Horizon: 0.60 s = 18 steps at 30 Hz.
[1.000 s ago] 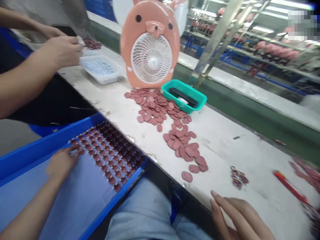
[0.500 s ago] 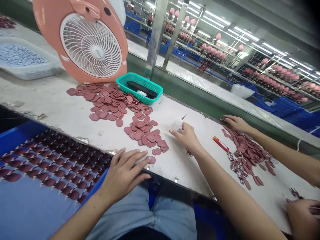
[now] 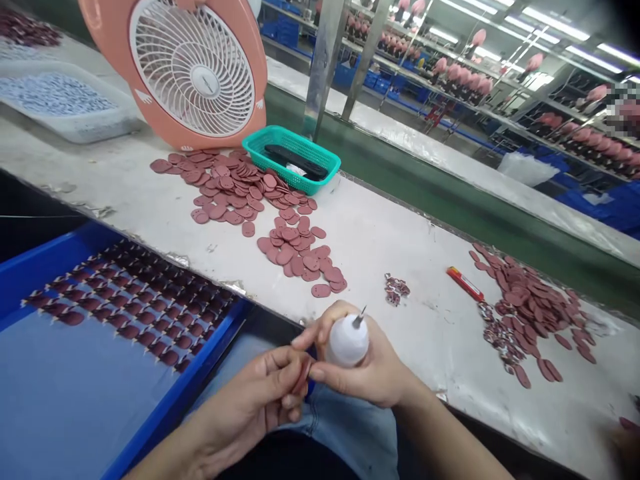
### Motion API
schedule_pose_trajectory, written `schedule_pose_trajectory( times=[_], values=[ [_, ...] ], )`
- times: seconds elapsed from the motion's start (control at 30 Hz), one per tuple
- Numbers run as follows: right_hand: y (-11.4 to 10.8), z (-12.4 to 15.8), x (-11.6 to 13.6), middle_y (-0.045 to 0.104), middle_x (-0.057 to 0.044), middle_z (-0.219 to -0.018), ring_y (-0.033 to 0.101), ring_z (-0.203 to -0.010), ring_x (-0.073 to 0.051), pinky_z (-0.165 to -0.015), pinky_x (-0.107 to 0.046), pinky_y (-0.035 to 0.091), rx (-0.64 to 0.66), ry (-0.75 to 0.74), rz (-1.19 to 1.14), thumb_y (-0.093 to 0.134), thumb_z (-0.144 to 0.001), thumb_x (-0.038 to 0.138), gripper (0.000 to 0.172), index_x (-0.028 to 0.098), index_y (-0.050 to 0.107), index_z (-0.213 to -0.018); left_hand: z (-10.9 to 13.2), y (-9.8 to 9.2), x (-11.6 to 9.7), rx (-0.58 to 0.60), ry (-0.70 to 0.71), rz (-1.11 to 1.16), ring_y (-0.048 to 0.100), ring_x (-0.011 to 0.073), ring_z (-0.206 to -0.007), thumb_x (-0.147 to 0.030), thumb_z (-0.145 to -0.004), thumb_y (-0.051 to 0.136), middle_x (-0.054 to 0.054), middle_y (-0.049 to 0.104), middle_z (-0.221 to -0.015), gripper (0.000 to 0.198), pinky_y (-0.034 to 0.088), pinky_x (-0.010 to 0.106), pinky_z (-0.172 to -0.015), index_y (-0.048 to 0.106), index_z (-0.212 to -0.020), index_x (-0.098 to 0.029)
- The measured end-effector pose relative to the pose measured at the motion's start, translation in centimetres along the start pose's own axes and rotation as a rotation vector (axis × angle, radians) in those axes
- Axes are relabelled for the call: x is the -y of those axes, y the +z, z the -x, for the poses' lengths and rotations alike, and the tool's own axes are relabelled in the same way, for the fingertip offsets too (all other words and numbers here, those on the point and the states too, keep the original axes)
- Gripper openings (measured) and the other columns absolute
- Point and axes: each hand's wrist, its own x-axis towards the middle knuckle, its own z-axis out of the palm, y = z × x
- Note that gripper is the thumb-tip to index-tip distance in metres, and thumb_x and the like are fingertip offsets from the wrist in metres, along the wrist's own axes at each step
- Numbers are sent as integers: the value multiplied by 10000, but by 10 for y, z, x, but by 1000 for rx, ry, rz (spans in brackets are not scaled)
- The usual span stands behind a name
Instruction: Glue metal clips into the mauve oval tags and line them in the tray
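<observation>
Above my lap, my left hand (image 3: 257, 397) pinches a dark red oval piece (image 3: 302, 375) between thumb and fingers. My right hand (image 3: 383, 373) is wrapped round a small white squeeze bottle (image 3: 347, 343) with a thin metal needle tip that points up and away. The thumb and a fingertip of that hand reach the oval piece or lie right beside it. Just beyond both hands, on the white table, lies a loose spread of similar oval pieces (image 3: 300, 253). A little heap of small metal fittings (image 3: 396, 289) sits to the right of these.
A blue tray (image 3: 115, 417) at lower left holds rows of dark red pieces. An orange fan (image 3: 253, 57), a green basket (image 3: 333, 175) and a white tub (image 3: 95, 130) stand along the back. A red-yellow tube (image 3: 465, 283) lies near another oval pile (image 3: 537, 297) at right.
My right hand has lifted the white bottle off the table and come in to my left hand. The left has left the table edge with an oval piece. A co-worker's arm has withdrawn at right.
</observation>
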Motion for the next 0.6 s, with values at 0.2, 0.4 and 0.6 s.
schedule_pose_trajectory(
  times=[0.2, 0.4, 0.6],
  values=[
    [12, 9, -1, 670, 37, -803, 679, -611, -103, -572, -219, 535, 76, 181, -356, 826, -768, 194, 354, 224, 503, -911, 4, -2, 9, 49, 54, -84, 626, 118, -645, -555, -580, 932, 39, 704, -716, 452, 528, 176, -552, 770, -750, -168],
    [18, 29, -5, 606, 35, -839, 608, -591, -105, -525, -222, 496, -98, 190, -134, 722, -895, 419, 369, 264, 431, -1062, 1, -7, 11, 122, 19, -74, 625, 112, -530, -483, -456, 1000, 51, 737, -673, 485, 500, 156, -440, 768, -734, -161],
    [0, 56, 7, 574, 41, -817, 485, -596, -117, -501, -199, 432, -419, 287, 366, 580, -958, 490, 424, 325, 350, -1273, 5, -8, 11, -39, 190, 83, 666, 98, -599, -495, -622, 934, 34, 771, -765, 469, 485, 115, -418, 808, -973, -209]
  ],
)
